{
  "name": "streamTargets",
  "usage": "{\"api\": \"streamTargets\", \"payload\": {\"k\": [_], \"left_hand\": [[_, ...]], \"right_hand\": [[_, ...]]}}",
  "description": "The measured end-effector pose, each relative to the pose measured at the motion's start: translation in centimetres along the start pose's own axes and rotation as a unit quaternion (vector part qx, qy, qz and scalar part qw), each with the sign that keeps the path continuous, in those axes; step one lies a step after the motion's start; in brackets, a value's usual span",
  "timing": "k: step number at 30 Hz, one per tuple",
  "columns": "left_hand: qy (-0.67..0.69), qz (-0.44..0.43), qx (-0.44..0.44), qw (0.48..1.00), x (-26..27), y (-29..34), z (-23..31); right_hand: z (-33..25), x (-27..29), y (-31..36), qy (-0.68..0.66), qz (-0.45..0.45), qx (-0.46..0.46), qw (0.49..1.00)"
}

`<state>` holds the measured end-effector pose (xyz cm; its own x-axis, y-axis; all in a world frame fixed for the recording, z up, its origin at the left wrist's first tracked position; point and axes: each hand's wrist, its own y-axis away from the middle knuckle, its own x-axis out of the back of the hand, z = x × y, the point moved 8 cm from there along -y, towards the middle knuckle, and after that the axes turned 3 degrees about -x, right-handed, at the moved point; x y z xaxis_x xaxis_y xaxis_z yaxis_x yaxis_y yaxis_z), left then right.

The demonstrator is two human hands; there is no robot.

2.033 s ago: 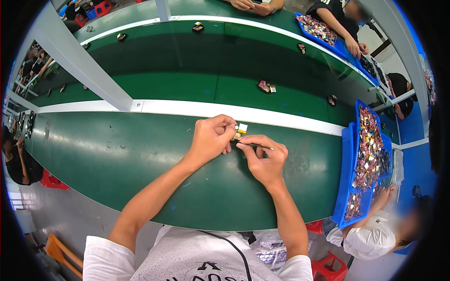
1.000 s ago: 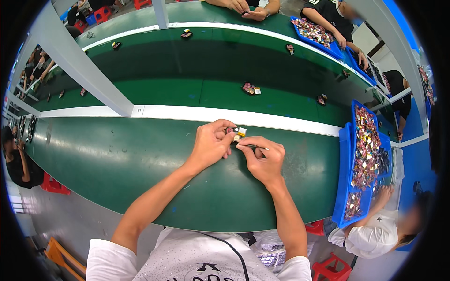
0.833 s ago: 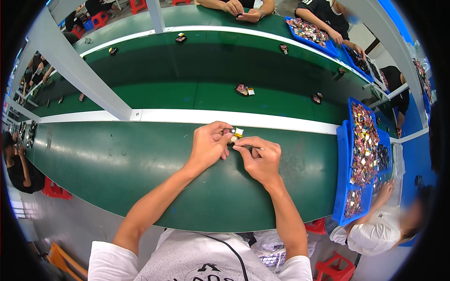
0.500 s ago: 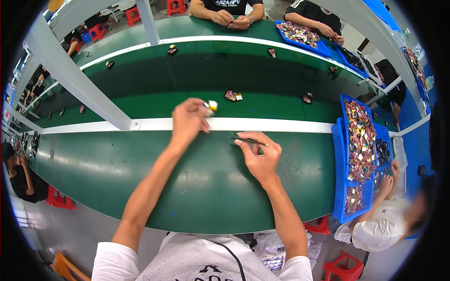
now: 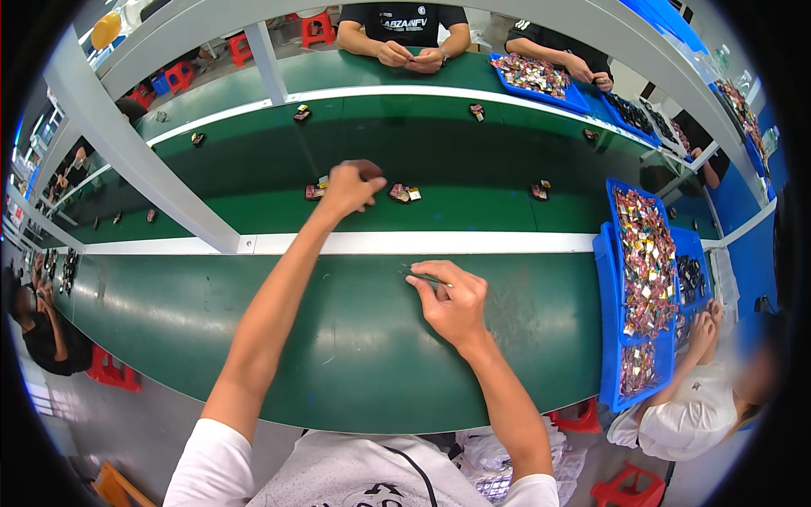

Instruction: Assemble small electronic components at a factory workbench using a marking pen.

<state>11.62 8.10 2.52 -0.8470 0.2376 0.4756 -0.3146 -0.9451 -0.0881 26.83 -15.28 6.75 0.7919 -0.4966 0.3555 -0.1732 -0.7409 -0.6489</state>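
Observation:
My left hand is stretched out over the green conveyor belt, its fingers apart and slightly blurred, with nothing seen in them. Just left of it on the belt lies a small dark part with pink and yellow-white pieces. A similar small part rests to the right of that hand. Over the near green table, my right hand pinches a pair of thin dark tweezers, tips pointing left, gripping nothing visible.
A white rail divides table from belt. More small parts ride on the belt. Blue trays full of colourful small pieces stand at the right. A grey post slants down at the left. Other people work across the belt and at both sides.
My left hand has reached farther over the belt and let go of the small part, which now lies there. Parts on the belt have shifted left. The right hand keeps its tweezers, slightly left and nearer.

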Motion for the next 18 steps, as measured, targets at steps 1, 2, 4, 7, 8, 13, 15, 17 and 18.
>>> {"api": "streamTargets", "payload": {"k": [1,2,4,7,8,13,15,17,18], "left_hand": [[0.020,-0.036,-0.018,0.999,-1.3,-0.6,-0.2],[0.010,-0.052,-0.016,0.998,-2.3,-1.1,0.1],[0.001,-0.068,-0.014,0.998,-3.1,-1.5,0.4],[-0.042,-0.084,-0.023,0.995,-3.5,-1.4,0.2],[-0.059,-0.067,-0.008,0.996,-3.1,-1.3,-0.3],[-0.080,0.031,-0.084,0.993,-1.4,0.3,-1.6],[-0.044,0.056,-0.103,0.992,-1.1,1.8,-0.9],[-0.030,0.052,-0.077,0.995,-1.0,3.9,-0.3],[-0.013,0.040,-0.052,0.998,-1.4,5.1,0.1]], "right_hand": [[-0.1,-0.2,0.0,0.002,-0.006,-0.004,1.000],[0.0,-0.2,0.1,0.004,-0.006,-0.002,1.000],[0.2,-0.2,0.1,0.012,-0.002,0.004,1.000],[0.3,0.0,0.0,0.015,0.005,0.005,1.000],[0.2,0.0,0.0,0.015,0.004,0.003,1.000],[0.8,-0.6,0.3,-0.040,-0.015,-0.087,0.995],[1.6,-0.4,0.3,-0.068,-0.002,-0.094,0.993],[1.9,-0.2,0.1,-0.098,0.009,-0.101,0.990],[3.2,0.0,0.4,-0.156,0.015,-0.176,0.972]]}}
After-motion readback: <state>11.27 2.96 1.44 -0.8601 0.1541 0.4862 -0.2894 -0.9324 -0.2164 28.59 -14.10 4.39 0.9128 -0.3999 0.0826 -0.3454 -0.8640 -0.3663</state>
